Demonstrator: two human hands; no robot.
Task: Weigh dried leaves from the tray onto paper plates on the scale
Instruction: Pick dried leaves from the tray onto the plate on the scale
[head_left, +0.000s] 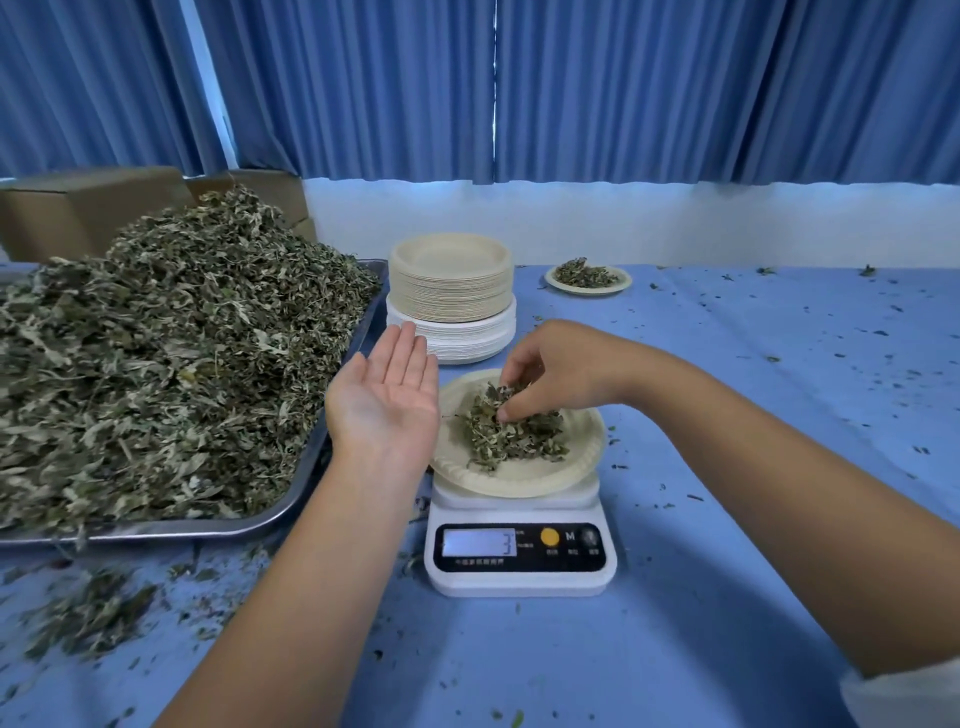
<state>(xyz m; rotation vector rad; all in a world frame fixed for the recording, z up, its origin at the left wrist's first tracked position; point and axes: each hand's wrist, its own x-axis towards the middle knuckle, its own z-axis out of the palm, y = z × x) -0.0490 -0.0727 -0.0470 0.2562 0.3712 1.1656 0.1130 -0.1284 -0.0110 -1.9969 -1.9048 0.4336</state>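
On the scale (519, 551), near the front middle of the blue worktop (727, 519), sat a paper plate (566, 470), tipped a little and overhanging the platform, with a small clump of dried leaves (511, 436) on it, and the display showed a 3. Over the scale from the right came the right hand (558, 366), its fingers (514, 374) curled downward and pinched on the top of that clump, right above the plate's far half. Just left of the scale, the left hand (384, 395) hovered palm up, fingers straight and close together, nothing in it, its edge overlapping the plate's left rim in view; whether it touched the plate could not be told. Further left of the scale lay the metal tray (156, 531), piled high with a big heap (171, 353) of the same leaves. Behind the scale stood a tall stack of plates (451, 291), tan ones over white ones. Behind it and to the right, well apart, was a filled plate (587, 291) carrying its own small portion. Leaf crumbs (88, 613) lay scattered on the worktop left of and in front of the scale, with finer specks to its right. Cardboard boxes (78, 208) rose behind the tray, and blue curtains (623, 88) hung across the back.
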